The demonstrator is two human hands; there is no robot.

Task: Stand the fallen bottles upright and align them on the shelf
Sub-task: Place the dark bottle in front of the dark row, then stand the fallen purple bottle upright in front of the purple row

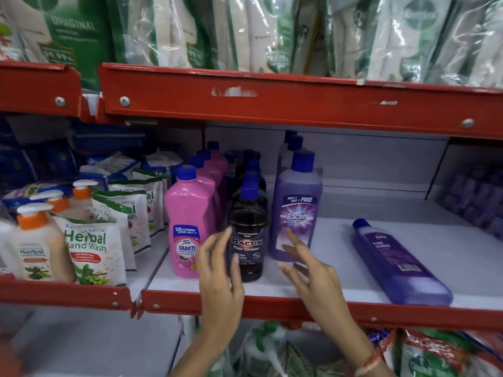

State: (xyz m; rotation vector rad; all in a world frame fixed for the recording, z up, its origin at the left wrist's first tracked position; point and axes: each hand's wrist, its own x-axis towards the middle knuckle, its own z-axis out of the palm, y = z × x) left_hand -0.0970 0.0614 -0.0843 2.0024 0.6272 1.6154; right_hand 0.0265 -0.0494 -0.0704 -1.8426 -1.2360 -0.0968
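Observation:
A purple floor-cleaner bottle (400, 263) lies on its side on the white shelf (340, 240), cap pointing to the back left. Left of it an upright purple Bactin bottle (296, 205) heads a row. A dark Bactin bottle (248, 235) and a pink Shakti bottle (187, 221) stand at the front of their own rows. My left hand (220, 278) hovers open in front of the dark bottle, fingers spread. My right hand (307, 270) is open too, its fingertips at the lower front of the upright purple bottle; whether they touch it is unclear.
The red shelf lip (299, 306) runs along the front edge. Herbal hand wash pouches (92, 248) and pump bottles (35, 240) fill the left bay. Purple packs (476, 200) sit at the back right. A red upper shelf (272, 102) hangs overhead with refill pouches on it.

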